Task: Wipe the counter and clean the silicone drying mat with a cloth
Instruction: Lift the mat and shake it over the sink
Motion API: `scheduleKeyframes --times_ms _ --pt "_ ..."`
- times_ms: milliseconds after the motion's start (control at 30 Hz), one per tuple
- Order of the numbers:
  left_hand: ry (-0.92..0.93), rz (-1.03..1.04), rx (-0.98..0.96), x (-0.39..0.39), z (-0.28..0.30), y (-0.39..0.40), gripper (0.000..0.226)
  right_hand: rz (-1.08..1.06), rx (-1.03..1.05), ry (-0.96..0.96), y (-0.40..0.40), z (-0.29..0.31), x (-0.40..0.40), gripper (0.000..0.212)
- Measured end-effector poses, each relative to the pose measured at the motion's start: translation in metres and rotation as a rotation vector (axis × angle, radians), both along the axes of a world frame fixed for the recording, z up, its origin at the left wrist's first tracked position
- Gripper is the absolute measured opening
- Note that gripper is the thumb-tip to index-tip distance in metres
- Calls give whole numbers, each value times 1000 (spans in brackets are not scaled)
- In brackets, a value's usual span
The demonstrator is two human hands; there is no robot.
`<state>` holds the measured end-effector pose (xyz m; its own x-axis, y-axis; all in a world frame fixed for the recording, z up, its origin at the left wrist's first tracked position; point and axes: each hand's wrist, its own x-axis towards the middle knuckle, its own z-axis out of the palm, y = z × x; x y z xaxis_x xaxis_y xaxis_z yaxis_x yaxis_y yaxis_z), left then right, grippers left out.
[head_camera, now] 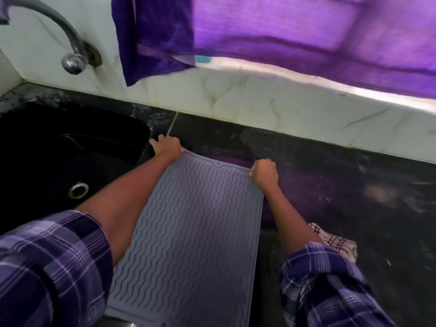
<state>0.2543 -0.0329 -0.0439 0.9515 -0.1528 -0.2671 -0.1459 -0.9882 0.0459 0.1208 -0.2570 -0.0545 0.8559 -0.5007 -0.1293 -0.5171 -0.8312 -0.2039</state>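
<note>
A grey silicone drying mat [193, 227] with a wavy ribbed pattern lies lengthwise on the dark counter [330, 175], running from the front edge toward the wall. My left hand [166, 147] grips its far left corner, beside the sink. My right hand [264, 172] is closed on its far right corner. The far edge of the mat bows slightly between the two hands. A white cloth with dark red checks [335, 241] lies crumpled on the counter just right of my right forearm, partly hidden by the plaid sleeve.
A black sink [59, 156] with a metal drain [78, 190] sits at the left, under a curved metal tap [70, 50]. A white marble backsplash [259, 102] runs behind the counter. Purple curtains [283, 31] hang over the window sill.
</note>
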Motion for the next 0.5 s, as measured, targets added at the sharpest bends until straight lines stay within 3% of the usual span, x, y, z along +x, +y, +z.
scheduleKeyframes --times_ms 200,367,500 --pt "-139 14 -156 1 42 40 28 66 -33 -177 41 58 8 20" --pt "-152 -41 -335 -10 127 115 27 233 -83 -76 108 176 36 27" --pt "-282 -20 -445 -6 216 200 30 266 -195 -230 165 271 50 34"
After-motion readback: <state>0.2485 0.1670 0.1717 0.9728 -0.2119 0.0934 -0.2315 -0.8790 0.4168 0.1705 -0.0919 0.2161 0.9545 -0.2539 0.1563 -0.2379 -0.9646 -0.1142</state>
